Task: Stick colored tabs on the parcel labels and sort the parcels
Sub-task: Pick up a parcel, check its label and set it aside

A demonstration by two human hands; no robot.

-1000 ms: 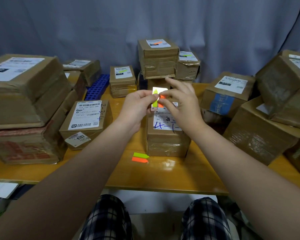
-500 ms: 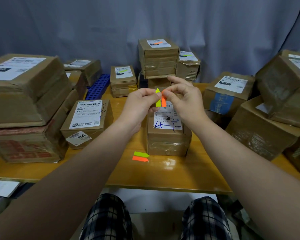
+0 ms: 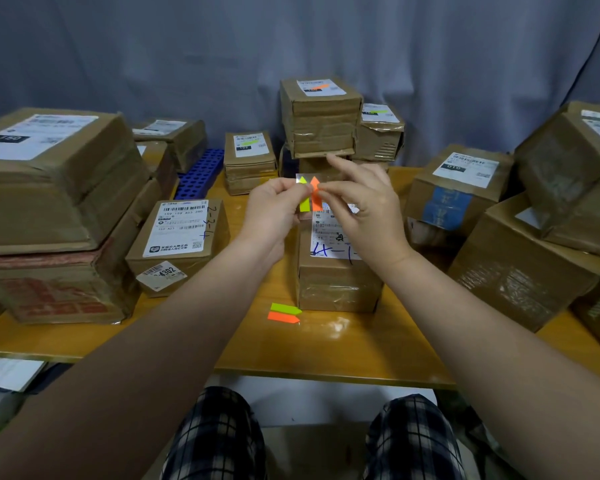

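Head view: my left hand [image 3: 274, 211] pinched the backing sheet [image 3: 300, 177], my right hand [image 3: 366, 211] the orange tab [image 3: 316, 199] by its edge; flimsy and sticky, I judged.

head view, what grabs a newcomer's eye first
The neon arrow tabs held up mid-frame: the left hand pinches their clear sheet, the right hand pinches the orange tab. Two loose tabs lie on the table before the centre parcel, brown parcels stacked all around.
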